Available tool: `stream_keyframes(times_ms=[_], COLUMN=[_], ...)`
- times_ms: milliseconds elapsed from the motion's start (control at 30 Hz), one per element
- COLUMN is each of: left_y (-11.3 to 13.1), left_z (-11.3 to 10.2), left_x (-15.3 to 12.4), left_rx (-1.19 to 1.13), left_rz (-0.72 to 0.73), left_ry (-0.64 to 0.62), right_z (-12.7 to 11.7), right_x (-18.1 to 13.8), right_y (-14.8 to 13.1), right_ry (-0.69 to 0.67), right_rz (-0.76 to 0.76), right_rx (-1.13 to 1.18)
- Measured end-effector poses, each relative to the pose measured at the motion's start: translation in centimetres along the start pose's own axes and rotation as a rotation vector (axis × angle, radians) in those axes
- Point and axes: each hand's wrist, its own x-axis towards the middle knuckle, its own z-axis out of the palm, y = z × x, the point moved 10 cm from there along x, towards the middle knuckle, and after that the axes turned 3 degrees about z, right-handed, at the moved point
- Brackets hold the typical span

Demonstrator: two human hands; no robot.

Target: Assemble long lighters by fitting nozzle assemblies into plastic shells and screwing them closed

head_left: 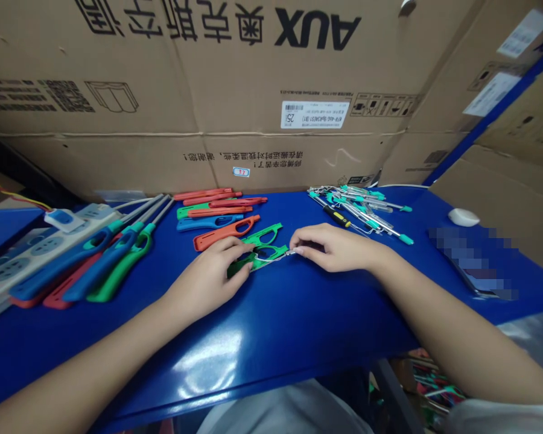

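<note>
My left hand point(215, 271) rests on the blue table point(271, 325) with its fingers closed over the lower end of a green plastic lighter shell point(265, 255). My right hand point(332, 247) pinches the shell's other end, where a small metal part shows at the fingertips. A second green shell half point(265, 234) lies just behind it. An orange shell point(226, 232) lies beside my left hand.
More orange, blue and green shells point(212, 208) lie at the back centre. Assembled long-nozzle lighters point(104, 256) lie at the left over a power strip point(22, 259). A heap of metal-tube inner parts point(362, 208) lies back right. Cardboard boxes point(235, 90) wall the back. A white mouse point(463, 216) sits far right.
</note>
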Motion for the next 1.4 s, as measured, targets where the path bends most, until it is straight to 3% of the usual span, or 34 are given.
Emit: stream_keyframes(times_ms=[200,333,800,1233,1400], left_y=[-0.4,-0.2,0.1,0.2,0.0], left_z=[-0.3,-0.1,-0.9,-0.1,-0.2], left_x=[0.2,0.3,-0.1,-0.1,-0.1], left_rx=[-0.026,-0.051,0.059,-0.002,0.015], left_rz=[0.057,0.094,0.007,0.028,-0.002], left_ry=[0.058,0.016,-0.014,-0.057,-0.063], right_z=[-0.9,-1.5,-0.2,0.7,0.8], right_x=[-0.4,-0.4,0.4,-0.2,0.0], right_y=[-1.2,-1.4,1.5,1.7,1.9], right_ry=[0.058,0.077,0.058,-0.096,-0.071], right_rz=[-0.081,-0.103,0.032,0.083,0.1], right_rx=[0.059,0.072,0.005,0.006,-0.039])
